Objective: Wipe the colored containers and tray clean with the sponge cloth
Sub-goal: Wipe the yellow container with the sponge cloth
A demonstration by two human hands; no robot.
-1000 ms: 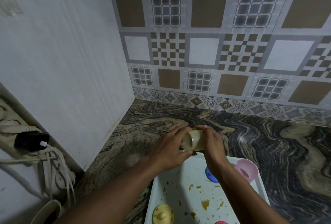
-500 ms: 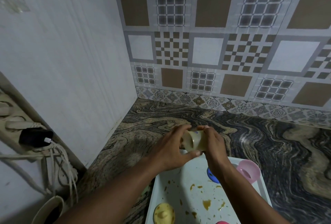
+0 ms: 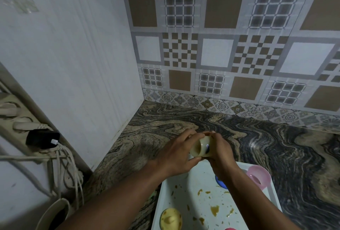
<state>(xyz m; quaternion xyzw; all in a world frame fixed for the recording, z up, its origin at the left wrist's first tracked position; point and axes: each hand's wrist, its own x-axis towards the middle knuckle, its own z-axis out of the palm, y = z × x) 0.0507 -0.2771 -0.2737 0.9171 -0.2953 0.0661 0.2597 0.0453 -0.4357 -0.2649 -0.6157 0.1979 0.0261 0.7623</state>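
Both hands hold a pale yellow container [image 3: 201, 147] above the far edge of a white tray [image 3: 189, 209]. My left hand [image 3: 177, 154] grips its left side; my right hand [image 3: 219, 151] closes around its right side. The container lies tilted, its opening towards the left. No sponge cloth shows. The tray carries brown food stains, a pink container [image 3: 259, 175] at its far right corner, a blue one [image 3: 219, 182] partly hidden by my right wrist, a yellow one [image 3: 170, 219] near the front and a pink rim [image 3: 230, 228] at the bottom edge.
The tray sits on a dark swirled stone counter [image 3: 276, 152] in a corner, with patterned tiles behind and a white panel [image 3: 73, 64] on the left. A power strip with a black plug [image 3: 43, 138] and white cables hangs at the left. A cream vessel [image 3: 55, 215] stands bottom left.
The yellow container has turned a little between my hands. The view has tilted slightly downward; the tray and other containers have stayed put.
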